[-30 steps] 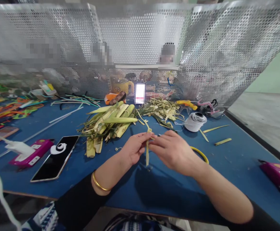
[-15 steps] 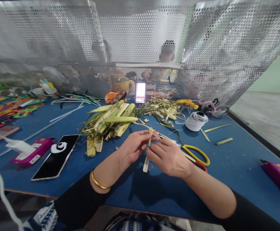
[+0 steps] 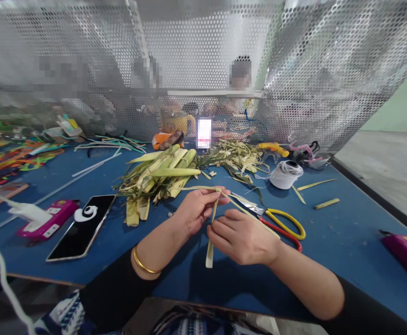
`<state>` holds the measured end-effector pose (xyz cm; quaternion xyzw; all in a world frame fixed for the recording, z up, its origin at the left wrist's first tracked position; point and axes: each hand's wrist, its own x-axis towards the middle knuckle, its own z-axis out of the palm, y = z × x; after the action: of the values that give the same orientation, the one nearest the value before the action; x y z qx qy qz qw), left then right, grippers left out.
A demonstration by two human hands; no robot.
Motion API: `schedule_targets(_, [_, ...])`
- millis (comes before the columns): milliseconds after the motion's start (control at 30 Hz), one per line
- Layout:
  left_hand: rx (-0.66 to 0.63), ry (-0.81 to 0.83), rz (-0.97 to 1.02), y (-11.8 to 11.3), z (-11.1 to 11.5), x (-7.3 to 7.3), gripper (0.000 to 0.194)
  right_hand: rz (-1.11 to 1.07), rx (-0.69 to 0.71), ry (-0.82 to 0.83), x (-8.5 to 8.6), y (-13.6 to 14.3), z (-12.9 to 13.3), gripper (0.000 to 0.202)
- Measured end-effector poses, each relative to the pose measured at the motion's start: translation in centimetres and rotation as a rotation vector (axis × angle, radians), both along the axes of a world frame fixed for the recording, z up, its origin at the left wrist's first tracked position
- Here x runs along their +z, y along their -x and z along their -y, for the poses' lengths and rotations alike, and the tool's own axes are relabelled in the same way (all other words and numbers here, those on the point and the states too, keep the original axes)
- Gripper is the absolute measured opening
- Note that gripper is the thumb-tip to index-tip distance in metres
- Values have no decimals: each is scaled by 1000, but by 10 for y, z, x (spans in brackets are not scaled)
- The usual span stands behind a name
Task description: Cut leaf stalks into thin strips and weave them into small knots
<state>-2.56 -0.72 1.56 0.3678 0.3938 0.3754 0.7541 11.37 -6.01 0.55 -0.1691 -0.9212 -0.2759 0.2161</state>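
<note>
Between the thumb and fingers of my left hand [image 3: 198, 208] is the crossing of several pale green leaf strips [image 3: 209, 253]. One strip runs out to the left, one slants right past the scissors, and one hangs down. My right hand [image 3: 241, 236] is closed around the hanging strip, lower than the left; its flat end sticks out below the fingers. Scissors [image 3: 259, 211] with one yellow and one red handle lie behind my right hand, partly covered by it. A pile of broad pale green leaves [image 3: 163, 174] lies beyond my left hand.
Leaf scraps [image 3: 241, 156] and a white thread spool [image 3: 285, 175] lie at the back right. A black phone [image 3: 83, 228] and a magenta power strip [image 3: 48, 218] sit at left, another power strip [image 3: 406, 253] at right. A perforated metal screen [image 3: 203, 46] closes the far edge.
My right hand has moved down and slightly left along the hanging strip, away from the crossing. The strips look straighter, and more of the scissors shows. My left hand stays nearly in place.
</note>
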Motion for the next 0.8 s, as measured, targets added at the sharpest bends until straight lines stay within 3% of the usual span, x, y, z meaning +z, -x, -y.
schedule_targets(167, [9,-26,7,1,-2,-2,12,-62,9,114,4,1,4,23])
schedule_targets(267, [-42,-67,42,3,-2,0,19,-396,7,305,16,-9,2,21])
schedule_targets(400, [-75,-56,30,5,-1,4,19,-864,-346,501,23,-31,-15,17])
schedule_targets(500, [-68,-85,-46,5,0,5,19,-734,-417,812,17,-39,-30,20])
schedule_targets(600, [-53,-162,-114,3,1,2,21,-638,-417,1002,9,-38,-36,26])
schedule_targets(800, [-28,-267,-246,0,2,-2,19,-618,-486,975,12,-38,-30,25])
